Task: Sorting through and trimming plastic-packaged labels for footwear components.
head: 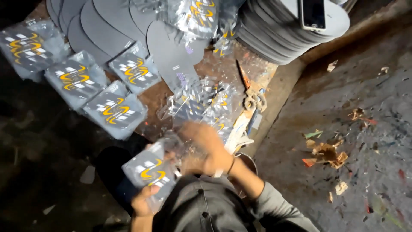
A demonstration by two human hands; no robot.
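Left hand (143, 199) grips a clear-wrapped grey packet (150, 172) by its lower edge, fingers pinching it so the open end faces up. Right hand (206, 150) is blurred at the packet's top; finger state cannot be told. Filled packets (116, 109) lie in rows along the board's left edge (150, 99).

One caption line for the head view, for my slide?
Both hands hold a clear-wrapped grey packet beside similar packets.
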